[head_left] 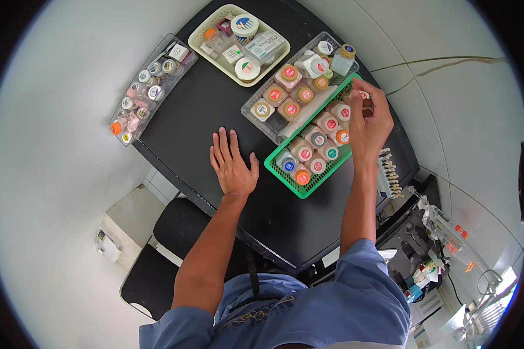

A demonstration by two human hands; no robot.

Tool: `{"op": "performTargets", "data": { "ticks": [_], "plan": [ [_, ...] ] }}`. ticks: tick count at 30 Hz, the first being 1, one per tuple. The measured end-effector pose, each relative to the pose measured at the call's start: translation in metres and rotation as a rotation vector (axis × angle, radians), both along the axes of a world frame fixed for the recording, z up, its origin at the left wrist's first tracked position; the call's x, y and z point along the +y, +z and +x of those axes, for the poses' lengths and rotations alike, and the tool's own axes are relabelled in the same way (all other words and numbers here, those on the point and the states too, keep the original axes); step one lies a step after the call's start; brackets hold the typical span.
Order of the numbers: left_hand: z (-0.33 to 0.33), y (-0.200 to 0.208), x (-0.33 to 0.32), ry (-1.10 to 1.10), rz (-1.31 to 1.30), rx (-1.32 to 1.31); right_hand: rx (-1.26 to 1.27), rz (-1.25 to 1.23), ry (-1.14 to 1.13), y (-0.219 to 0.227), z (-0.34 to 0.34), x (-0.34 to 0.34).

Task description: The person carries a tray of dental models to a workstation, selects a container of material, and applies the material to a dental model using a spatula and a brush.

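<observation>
R hand [371, 125] over far end of green plastic basket [303, 194], fingers curled at white-capped jar [364, 95], can't tell if gripped; L hand [234, 170] palm-down, empty, on black tabletop [180, 116]; risk: nbr jars [304, 153] packed tight, poss. tip if one pulled askew

It's a dusty-blue top [337, 308] across the bottom of the frame — loose sleeves [364, 264], cut short, and look, yellowish curling script [262, 313] low in the middle — soft creases all round!
</observation>
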State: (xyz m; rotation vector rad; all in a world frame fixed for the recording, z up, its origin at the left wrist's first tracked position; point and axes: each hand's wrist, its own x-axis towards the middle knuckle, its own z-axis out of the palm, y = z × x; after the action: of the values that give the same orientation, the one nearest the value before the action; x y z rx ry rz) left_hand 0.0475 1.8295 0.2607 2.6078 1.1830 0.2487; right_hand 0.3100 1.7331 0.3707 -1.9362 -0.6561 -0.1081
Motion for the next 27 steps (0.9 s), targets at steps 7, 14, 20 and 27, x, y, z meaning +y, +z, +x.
{"op": "performTargets", "data": {
  "ticks": [7,14,20,27],
  "plan": [
    [0.000,-0.001,0.000,0.006,-0.013,-0.016,-0.026,-0.237,0.099,0.003,0.017,0.047],
    [0.000,-0.003,0.002,0.004,-0.011,-0.020,0.024,-0.015,0.049,0.004,0.031,0.042],
    [0.000,-0.002,0.002,0.003,-0.010,-0.019,0.112,0.242,-0.091,0.032,0.052,0.011],
    [-0.001,-0.003,0.001,-0.004,-0.006,-0.040,-0.043,-0.098,0.062,0.021,0.052,0.019]
  ]
}}
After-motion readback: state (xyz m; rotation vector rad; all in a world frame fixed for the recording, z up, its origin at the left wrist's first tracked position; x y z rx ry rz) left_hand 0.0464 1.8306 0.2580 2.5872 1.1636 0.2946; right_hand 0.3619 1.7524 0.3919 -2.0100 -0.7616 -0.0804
